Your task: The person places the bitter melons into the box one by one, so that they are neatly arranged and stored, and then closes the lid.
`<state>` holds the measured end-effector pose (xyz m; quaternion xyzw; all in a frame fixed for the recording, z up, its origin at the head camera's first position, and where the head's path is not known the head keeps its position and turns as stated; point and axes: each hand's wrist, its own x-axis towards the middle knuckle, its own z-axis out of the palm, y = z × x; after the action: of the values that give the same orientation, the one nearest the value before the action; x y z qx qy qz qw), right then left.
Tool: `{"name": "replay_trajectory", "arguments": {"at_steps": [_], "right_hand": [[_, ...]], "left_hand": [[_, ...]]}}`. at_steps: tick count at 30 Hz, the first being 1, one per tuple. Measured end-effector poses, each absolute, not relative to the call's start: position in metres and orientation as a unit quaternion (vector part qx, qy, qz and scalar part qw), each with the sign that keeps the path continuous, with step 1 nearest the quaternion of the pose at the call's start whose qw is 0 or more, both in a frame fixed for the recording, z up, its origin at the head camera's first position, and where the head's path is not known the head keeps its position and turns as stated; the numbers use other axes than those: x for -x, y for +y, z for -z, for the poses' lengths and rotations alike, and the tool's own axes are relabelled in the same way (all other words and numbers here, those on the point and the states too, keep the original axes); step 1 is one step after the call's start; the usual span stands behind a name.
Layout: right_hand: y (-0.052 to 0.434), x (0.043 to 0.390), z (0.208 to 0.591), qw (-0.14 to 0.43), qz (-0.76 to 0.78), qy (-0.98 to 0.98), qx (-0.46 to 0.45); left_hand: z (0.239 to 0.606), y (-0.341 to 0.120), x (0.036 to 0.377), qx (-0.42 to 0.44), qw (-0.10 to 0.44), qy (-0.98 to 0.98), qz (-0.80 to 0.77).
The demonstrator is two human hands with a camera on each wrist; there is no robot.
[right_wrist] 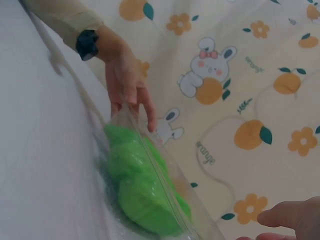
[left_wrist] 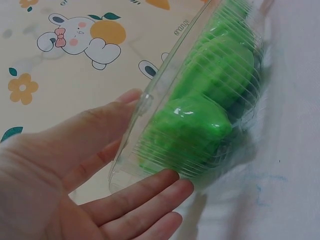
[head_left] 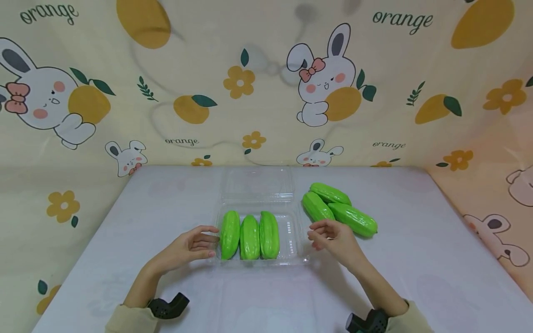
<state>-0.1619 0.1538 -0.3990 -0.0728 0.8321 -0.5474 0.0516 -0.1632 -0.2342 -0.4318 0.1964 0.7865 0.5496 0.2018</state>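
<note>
A clear plastic clamshell box point(head_left: 290, 236) lies unfolded, its lid point(head_left: 258, 182) laid back. Inside, three bright green, bumpy, cucumber-like vegetables point(head_left: 250, 237) stand side by side from the left, with bare tray at the right. My left hand point(head_left: 193, 243) is at the box's left edge; in the left wrist view its extended fingers point(left_wrist: 160, 187) touch or nearly touch the clear side wall. My right hand point(head_left: 333, 238) hovers just off the box's right edge, fingers loosely bent, holding nothing. Behind it lie three more green vegetables point(head_left: 354, 219) in a loose pile.
A white tabletop point(head_left: 175, 194) carries everything. Behind it and at the sides hangs a cream cloth point(head_left: 266, 106) printed with rabbits and oranges. Black cameras point(head_left: 168, 306) are strapped to both wrists.
</note>
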Motion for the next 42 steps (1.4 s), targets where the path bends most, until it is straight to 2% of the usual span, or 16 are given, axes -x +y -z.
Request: {"name": "replay_trajectory", "arguments": {"at_steps": [22,34,42], "right_hand": [[0.195,0.183,0.387,0.011,0.486,0.871,0.072],[0.22,0.193,0.386,-0.053,0.382,0.92,0.074],[0.232,0.196,0.389,-0.074,0.372,0.922,0.079]], "left_hand": [[0.432,-0.234,0.164,-0.195,0.206,0.782,-0.555],[0.432,-0.235,0.163,-0.195,0.211,0.78,-0.556],[0.432,-0.237,0.163,-0.2,0.214,0.781,-0.552]]}}
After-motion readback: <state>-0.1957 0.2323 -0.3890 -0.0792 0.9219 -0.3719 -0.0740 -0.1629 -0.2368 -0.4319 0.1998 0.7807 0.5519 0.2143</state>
